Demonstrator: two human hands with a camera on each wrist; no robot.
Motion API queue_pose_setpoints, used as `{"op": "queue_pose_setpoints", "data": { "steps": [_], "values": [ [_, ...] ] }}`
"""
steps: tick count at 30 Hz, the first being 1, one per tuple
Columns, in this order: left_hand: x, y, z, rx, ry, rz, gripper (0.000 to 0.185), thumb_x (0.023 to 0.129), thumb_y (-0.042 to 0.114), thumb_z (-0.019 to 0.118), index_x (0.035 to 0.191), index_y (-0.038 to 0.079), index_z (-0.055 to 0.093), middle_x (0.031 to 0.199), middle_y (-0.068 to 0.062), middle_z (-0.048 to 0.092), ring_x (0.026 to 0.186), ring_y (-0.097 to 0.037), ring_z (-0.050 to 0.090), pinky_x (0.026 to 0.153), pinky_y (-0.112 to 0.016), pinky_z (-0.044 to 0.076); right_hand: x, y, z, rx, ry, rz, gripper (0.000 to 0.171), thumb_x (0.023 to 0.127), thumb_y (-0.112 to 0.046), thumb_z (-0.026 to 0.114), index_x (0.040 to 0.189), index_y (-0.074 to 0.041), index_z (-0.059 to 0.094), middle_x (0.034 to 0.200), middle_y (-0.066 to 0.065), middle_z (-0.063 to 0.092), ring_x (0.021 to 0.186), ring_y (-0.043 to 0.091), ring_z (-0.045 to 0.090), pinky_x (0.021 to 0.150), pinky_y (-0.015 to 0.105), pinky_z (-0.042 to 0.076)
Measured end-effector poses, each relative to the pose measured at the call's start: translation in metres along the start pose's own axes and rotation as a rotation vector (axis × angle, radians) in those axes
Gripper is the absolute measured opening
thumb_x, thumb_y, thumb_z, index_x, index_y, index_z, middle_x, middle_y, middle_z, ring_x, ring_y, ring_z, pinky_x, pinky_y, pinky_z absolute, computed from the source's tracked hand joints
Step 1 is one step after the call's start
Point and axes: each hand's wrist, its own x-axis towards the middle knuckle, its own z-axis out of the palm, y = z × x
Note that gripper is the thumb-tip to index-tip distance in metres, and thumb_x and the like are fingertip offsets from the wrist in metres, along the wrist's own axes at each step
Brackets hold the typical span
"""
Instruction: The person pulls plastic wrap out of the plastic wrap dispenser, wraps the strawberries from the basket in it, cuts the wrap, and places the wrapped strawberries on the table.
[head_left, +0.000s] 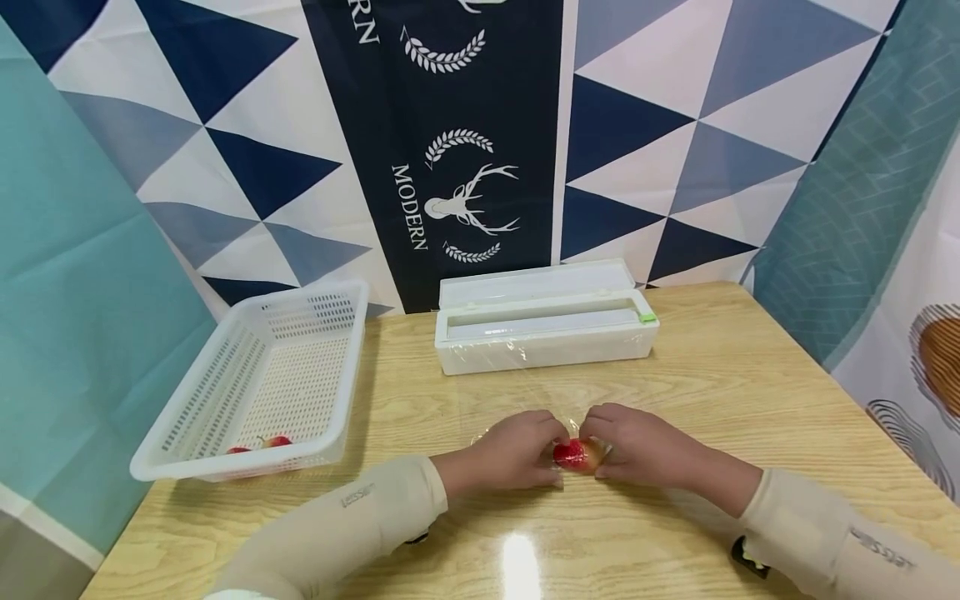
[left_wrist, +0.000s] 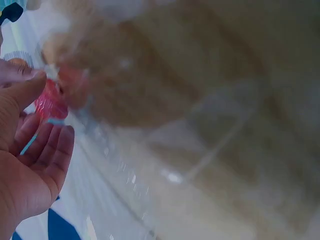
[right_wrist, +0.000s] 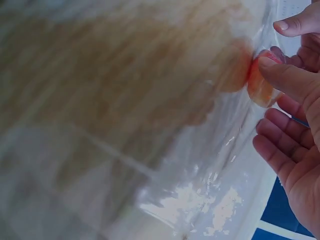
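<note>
A small red and yellow apple [head_left: 576, 456] lies on the table under shiny clear cling film [right_wrist: 225, 165]. My left hand [head_left: 517, 450] holds its left side, thumb and a finger bent against the wrapped fruit. From the other side my right hand [head_left: 645, 446] pinches it; the right wrist view has the thumb pressed on the apple [right_wrist: 265, 82]. The left wrist view shows the remaining left fingers [left_wrist: 55, 150] loosely bent below the fruit. Film spreads over the tabletop around both hands, and the fingers partly hide the apple.
Behind the hands stands a white cling film box [head_left: 543, 350], its lid [head_left: 536, 285] raised and a roll inside. At the left, a white plastic basket [head_left: 345, 392] holds red apples [head_left: 276, 442] in its near corner. A patterned cloth [head_left: 630, 142] hangs behind the wooden table [head_left: 750, 392].
</note>
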Motion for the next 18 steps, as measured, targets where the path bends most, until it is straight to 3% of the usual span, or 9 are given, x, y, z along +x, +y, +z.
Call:
{"op": "queue_pose_setpoints", "data": {
  "steps": [5, 10, 14, 18],
  "values": [
    [0.007, -0.002, 0.008, -0.067, 0.028, -0.030, 0.034, 0.082, 0.029, 0.080, 0.106, 0.011, 0.064, 0.097, 0.007, 0.060, 0.083, -0.001, 0.049, 0.076, -0.011, 0.040, 0.001, -0.001, 0.001, 0.035, -0.017, 0.045, 0.038, 0.071, -0.019, 0.087, 0.100, -0.012, 0.064, 0.094, -0.008, 0.057, 0.083, 0.007, 0.053, 0.072, 0.027, 0.052],
    [0.006, -0.004, 0.004, -0.117, 0.013, -0.086, 0.028, 0.081, 0.026, 0.081, 0.101, 0.013, 0.067, 0.087, 0.009, 0.059, 0.076, 0.000, 0.049, 0.070, -0.011, 0.041, -0.004, -0.001, -0.008, 0.076, -0.052, 0.102, 0.035, 0.075, -0.020, 0.084, 0.103, -0.010, 0.066, 0.098, -0.006, 0.061, 0.087, 0.012, 0.058, 0.075, 0.033, 0.053],
    [-0.017, -0.008, -0.009, -0.049, -0.050, -0.155, 0.036, 0.077, 0.036, 0.082, 0.102, 0.014, 0.066, 0.089, 0.010, 0.058, 0.079, -0.002, 0.050, 0.073, -0.015, 0.043, -0.025, 0.010, -0.024, 0.084, -0.103, 0.206, 0.034, 0.076, -0.020, 0.083, 0.104, -0.010, 0.066, 0.098, -0.005, 0.061, 0.089, 0.013, 0.058, 0.076, 0.036, 0.053],
    [-0.051, -0.017, -0.023, -0.064, -0.053, -0.219, 0.031, 0.075, 0.032, 0.084, 0.086, 0.014, 0.061, 0.080, 0.009, 0.052, 0.072, -0.004, 0.046, 0.066, -0.019, 0.043, -0.054, 0.028, -0.038, 0.110, -0.141, 0.326, 0.026, 0.075, -0.017, 0.083, 0.092, -0.017, 0.064, 0.086, -0.011, 0.055, 0.076, 0.005, 0.049, 0.064, 0.028, 0.046]
  ]
}}
